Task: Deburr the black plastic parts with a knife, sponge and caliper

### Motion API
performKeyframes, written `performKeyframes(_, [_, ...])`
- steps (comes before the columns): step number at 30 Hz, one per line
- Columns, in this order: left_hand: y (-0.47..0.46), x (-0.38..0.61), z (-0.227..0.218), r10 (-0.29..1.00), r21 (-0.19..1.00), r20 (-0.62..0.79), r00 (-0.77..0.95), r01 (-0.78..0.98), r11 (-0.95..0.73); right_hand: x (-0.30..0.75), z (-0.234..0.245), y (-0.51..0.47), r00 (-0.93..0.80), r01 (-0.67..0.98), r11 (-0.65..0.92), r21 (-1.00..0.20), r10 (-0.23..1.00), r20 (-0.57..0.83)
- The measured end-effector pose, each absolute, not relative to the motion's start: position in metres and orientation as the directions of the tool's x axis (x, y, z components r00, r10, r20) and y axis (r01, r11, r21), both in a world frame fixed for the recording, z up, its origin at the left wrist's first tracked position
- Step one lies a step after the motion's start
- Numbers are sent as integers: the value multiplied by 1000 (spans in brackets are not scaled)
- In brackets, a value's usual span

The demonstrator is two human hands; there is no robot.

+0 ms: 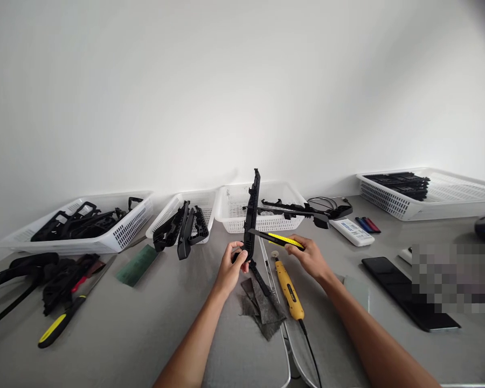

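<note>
Left forearm [196, 339] and right forearm [367, 324] showing bare, slim in outline, tapering toward wrists [221, 288]; left grip [232, 264] and right grip [310, 260] also showing uncovered (fingers [294, 249] looking slender, bare too).

On our two adjoining grey tables [121, 334] we see white baskets [131, 234] along the wall, a yellow power tool [290, 291], grey cloth [269, 326], a green plate [138, 267] and a flat black device [408, 293].
</note>
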State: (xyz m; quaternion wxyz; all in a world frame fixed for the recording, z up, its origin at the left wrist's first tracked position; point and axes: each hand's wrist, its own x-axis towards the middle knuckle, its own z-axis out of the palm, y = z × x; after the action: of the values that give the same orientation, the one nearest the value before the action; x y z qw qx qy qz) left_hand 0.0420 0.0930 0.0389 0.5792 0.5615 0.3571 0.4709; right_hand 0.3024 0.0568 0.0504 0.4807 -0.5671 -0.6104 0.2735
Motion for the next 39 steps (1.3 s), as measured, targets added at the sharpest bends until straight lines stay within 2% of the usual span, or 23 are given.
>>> performKeyframes(4, [93,41,40,944,985,91,317,-171,-38,302,48,57,-24,395,229,-890,971,238])
performKeyframes(11, [92,39,41,890,987,2,456,-145,72,303,45,59,144,453,193,-870,948,285])
performKeyframes(15, [90,39,43,864,982,-30,503,-147,119,301,44,58,68,437,188,-880,968,241])
performKeyframes(22, [96,38,38,916,971,-37,399,-201,126,290,43,56,-74,459,212,-863,977,201])
performKeyframes(30, [97,40,38,922,975,-34,386,-189,116,290,46,55,77,527,233,-817,944,320])
performKeyframes(39, [99,40,37,921,969,-39,387,-211,130,288,49,54,25,527,245,-814,953,302])
